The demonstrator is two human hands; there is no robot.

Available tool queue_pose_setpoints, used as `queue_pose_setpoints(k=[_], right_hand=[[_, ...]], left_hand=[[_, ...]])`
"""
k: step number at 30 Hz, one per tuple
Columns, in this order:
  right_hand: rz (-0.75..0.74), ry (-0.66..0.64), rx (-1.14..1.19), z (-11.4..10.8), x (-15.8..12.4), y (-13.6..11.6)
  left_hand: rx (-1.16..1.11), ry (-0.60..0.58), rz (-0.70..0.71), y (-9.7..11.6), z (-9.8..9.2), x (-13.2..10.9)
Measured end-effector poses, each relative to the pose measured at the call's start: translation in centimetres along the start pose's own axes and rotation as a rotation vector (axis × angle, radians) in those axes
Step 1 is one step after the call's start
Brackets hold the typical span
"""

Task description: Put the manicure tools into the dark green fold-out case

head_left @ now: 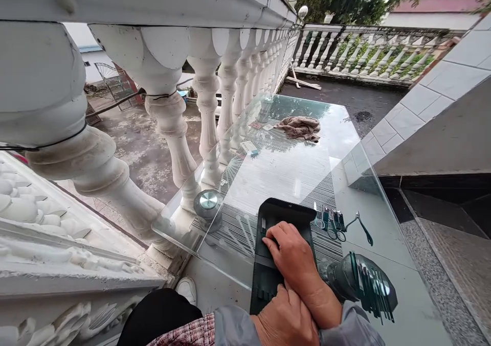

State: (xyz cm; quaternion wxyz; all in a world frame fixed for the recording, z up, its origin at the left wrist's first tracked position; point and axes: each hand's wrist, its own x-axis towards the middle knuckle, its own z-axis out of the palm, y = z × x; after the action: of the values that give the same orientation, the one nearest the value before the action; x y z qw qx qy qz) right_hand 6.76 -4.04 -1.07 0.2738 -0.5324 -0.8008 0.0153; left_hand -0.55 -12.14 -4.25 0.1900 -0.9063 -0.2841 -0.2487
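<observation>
My right hand (293, 256) and left hand (286, 318) curl over manicure case (264, 273), grips unclear. Likely working inside; next needs steadiness.

case (263, 275) matt, leather-look; tbl (278, 175) glossy smth glass; tools (371, 287) shiny metal; rag (301, 128) rough cloth

Right hand (289, 251) forward, back up, fingers bent, thumb out to the left. Left hand (286, 319) nearer the body, fingers curled, just below right wrist (316, 292).

Black case (263, 277) over glass table (282, 175)
</observation>
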Motion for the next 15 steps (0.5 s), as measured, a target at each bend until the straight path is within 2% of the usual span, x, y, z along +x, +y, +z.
queue_pose_setpoints(k=[4, 6, 11, 15], right_hand=[[0.034, 0.057, 0.073, -0.1, 0.3, 0.6], [0.048, 0.041, 0.071, 0.0, 0.7, 1.0], [0.130, -0.174, -0.040, -0.1, 2.6, 1.5], [0.202, -0.373, -0.205, -0.3, 4.8, 0.8]], left_hand=[[0.074, -0.038, 0.004, 0.1, -0.3, 0.1], [0.094, -0.078, -0.022, 0.3, -0.3, 0.2], [0.072, -0.119, -0.124, 1.0, 0.6, 0.1], [-0.037, -0.145, -0.113, 1.7, 1.9, -0.5]])
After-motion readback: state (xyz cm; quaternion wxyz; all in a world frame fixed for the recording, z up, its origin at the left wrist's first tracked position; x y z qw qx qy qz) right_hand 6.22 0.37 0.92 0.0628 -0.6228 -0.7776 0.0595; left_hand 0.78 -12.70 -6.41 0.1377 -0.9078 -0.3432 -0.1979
